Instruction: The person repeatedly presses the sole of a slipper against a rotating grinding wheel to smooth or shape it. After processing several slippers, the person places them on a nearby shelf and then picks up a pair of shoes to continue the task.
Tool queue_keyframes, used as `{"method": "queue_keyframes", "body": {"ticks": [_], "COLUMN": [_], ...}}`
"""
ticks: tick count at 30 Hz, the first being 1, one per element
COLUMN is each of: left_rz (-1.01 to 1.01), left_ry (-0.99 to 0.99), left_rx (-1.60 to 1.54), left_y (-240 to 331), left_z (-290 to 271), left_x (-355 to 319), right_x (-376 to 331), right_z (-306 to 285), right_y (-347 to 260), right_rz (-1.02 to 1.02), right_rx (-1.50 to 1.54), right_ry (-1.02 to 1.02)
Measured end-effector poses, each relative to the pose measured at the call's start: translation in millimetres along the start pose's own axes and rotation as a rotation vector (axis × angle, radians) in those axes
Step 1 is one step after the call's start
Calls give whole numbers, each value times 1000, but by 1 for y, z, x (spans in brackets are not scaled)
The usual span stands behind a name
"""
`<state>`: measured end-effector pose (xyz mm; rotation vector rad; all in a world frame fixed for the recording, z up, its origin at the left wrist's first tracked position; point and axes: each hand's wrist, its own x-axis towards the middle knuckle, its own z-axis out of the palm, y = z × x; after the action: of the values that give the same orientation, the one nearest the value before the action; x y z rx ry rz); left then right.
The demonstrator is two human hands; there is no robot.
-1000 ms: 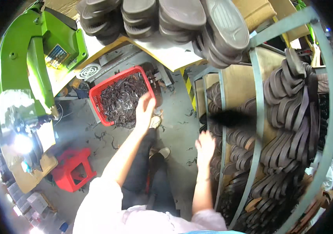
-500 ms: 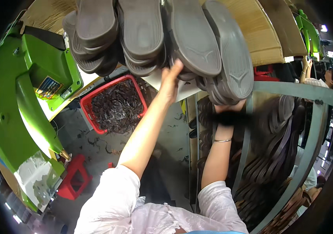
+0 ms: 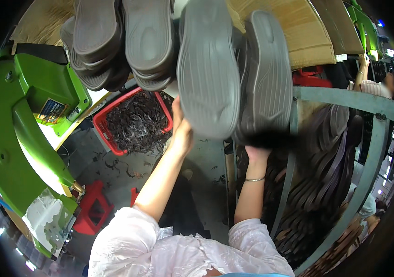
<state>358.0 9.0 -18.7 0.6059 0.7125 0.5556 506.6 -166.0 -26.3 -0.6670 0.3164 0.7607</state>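
My left hand (image 3: 181, 131) is closed on the near end of a stack of grey-brown shoe soles (image 3: 208, 69), its thumb up along the left side. Most of its fingers are hidden under the stack. My right hand (image 3: 258, 152) is closed under the near end of a second stack of soles (image 3: 269, 74), to the right of the first; the soles and a dark blur cover its fingers. Both stacks are tilted with a grooved face toward me. Left of them, two more stacks of soles, one (image 3: 95, 30) beside another (image 3: 150, 41), lie on the bench.
A large green machine (image 3: 3, 152) stands at left. Below the bench a red basket (image 3: 122, 151) holds dark trimmings, with a red stool (image 3: 94, 207) nearer me. Cardboard (image 3: 305, 34) lies behind the soles. A grey metal rack (image 3: 354, 101) loaded with soles is at right, with a person beyond.
Both hands have drawn the two right-hand stacks toward me and a little left. The stacks have tipped and separated slightly. The two left stacks sit further left in view.
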Motion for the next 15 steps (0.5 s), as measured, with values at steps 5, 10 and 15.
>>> {"method": "queue_keyframes", "body": {"ticks": [5, 10, 15], "left_rz": [-82, -240, -225], "left_ry": [-89, 5, 50], "left_rx": [-17, -10, 240], "left_y": [18, 53, 62], "left_z": [-26, 1, 13], "left_x": [-42, -11, -15], "right_x": [2, 28, 11], "right_z": [-5, 88, 56], "right_y": [-10, -32, -20], "right_rz": [-27, 295, 292], "right_rx": [-166, 189, 228], "right_ry": [-4, -445, -446]}}
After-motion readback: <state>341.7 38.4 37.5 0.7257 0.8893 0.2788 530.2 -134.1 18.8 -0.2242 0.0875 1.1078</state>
